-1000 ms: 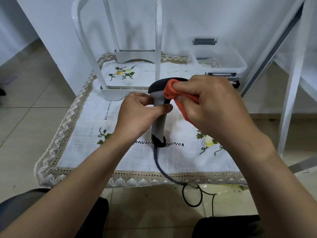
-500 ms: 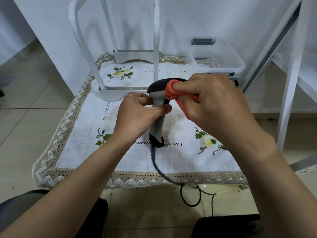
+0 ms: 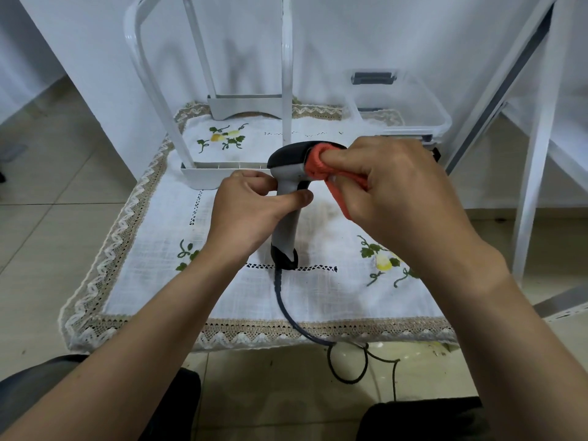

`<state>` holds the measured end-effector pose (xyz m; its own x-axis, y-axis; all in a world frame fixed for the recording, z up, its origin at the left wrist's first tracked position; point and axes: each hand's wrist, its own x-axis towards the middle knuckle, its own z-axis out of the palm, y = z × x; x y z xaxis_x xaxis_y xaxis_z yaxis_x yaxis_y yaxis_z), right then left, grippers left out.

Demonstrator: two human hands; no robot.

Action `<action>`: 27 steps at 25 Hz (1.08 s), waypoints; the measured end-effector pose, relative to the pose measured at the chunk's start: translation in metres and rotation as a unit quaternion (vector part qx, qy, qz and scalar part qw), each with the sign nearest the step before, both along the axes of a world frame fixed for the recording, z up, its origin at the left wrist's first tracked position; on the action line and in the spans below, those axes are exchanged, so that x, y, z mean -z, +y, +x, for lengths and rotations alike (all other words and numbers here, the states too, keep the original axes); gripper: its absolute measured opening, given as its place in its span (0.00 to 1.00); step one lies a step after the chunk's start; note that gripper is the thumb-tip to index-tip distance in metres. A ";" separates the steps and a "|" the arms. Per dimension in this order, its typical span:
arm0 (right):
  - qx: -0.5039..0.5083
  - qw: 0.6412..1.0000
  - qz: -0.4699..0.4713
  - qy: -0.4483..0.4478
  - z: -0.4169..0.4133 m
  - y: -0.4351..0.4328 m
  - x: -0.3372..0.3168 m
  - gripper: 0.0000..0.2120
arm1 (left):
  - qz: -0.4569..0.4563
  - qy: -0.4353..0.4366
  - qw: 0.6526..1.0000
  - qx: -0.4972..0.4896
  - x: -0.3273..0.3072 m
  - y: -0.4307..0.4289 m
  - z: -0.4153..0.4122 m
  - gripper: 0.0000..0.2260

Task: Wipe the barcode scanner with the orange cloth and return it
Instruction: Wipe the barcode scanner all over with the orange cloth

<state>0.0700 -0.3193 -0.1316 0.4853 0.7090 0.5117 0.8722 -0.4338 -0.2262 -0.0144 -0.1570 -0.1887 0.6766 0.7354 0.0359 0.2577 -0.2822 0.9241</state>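
A grey and black barcode scanner (image 3: 286, 224) stands upright above the embroidered white tablecloth (image 3: 152, 249), its dark cable (image 3: 286, 307) trailing off the front edge. My left hand (image 3: 248, 211) grips the scanner's grey handle just below the head. My right hand (image 3: 397, 192) holds the bunched orange cloth (image 3: 321, 163) and presses it against the right side of the scanner's black head. The front face of the head is hidden behind the cloth and my fingers.
A white metal rack (image 3: 203, 176) stands on the cloth behind the scanner. A clear plastic box (image 3: 410, 113) with a grey latch sits at the back right. A white frame leg (image 3: 534, 173) rises at the right. The cable loops on the tiled floor (image 3: 350, 370).
My right hand with the orange cloth has shifted slightly along the scanner's head. My left hand keeps the same grip on the handle.
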 end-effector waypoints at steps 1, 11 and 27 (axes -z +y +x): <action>-0.009 1.000 -0.012 0.001 0.000 0.000 0.000 0.10 | 0.001 -0.004 1.000 0.004 0.000 0.000 0.000 0.27; -0.005 1.000 -0.006 0.015 0.006 -0.002 0.001 0.11 | -0.001 -0.009 1.000 0.005 0.001 -0.002 -0.002 0.24; 0.025 0.999 0.015 0.031 0.009 -0.005 0.002 0.12 | 0.001 -0.020 1.000 0.023 -0.006 -0.005 -0.006 0.22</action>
